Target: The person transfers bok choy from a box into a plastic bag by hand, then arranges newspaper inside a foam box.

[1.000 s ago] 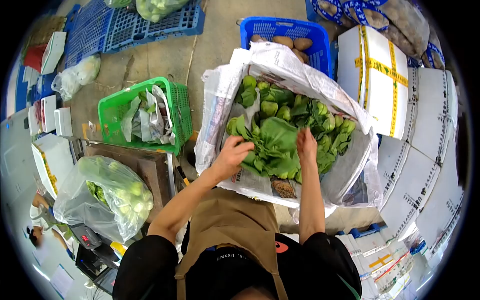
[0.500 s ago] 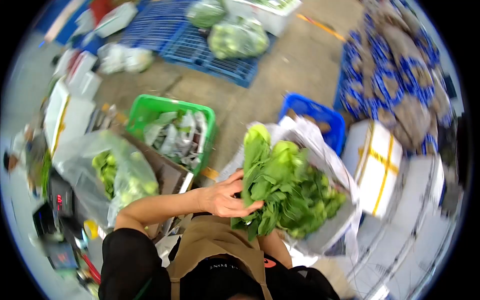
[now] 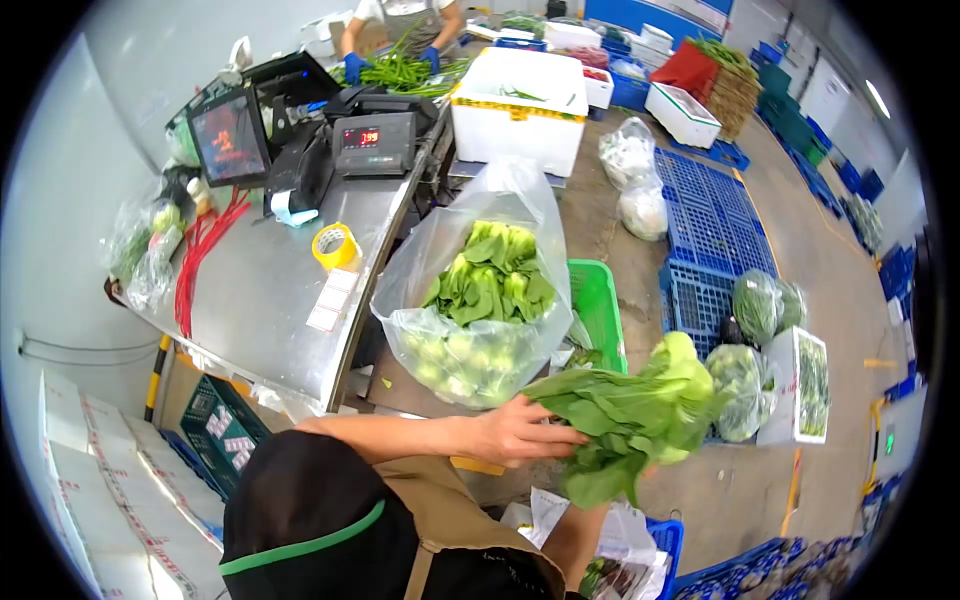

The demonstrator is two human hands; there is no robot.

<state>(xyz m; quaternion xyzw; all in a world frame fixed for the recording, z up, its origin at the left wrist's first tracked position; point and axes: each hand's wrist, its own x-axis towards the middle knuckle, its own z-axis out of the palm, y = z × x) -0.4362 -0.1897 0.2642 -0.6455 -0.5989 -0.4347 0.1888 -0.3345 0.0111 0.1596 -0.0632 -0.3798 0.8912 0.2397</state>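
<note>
My left hand [image 3: 525, 432] is closed on the leaves of a bunch of leafy greens [image 3: 640, 405], to the right of the clear plastic bag. The right forearm [image 3: 577, 535] reaches up beneath the same bunch; the fingers of my right hand are hidden behind the leaves. Green heads fill the open clear plastic bag [image 3: 400, 335], which sits on a brown surface beside the metal table. Below the bunch, the white-lined container [image 3: 625, 530] with more greens shows in part.
The metal table [image 3: 260, 285] bears a scale [image 3: 374, 145], a screen [image 3: 228, 138] and yellow tape [image 3: 336, 246]. A green crate [image 3: 597, 300] stands behind the bag. Blue pallets [image 3: 712, 210] lie beyond. A co-worker's blue-gloved hands [image 3: 355, 68] touch long green stems.
The view has swung left to the metal table and the clear bag. The bunch of greens has been lifted out of the white-lined container and carried toward the bag.
</note>
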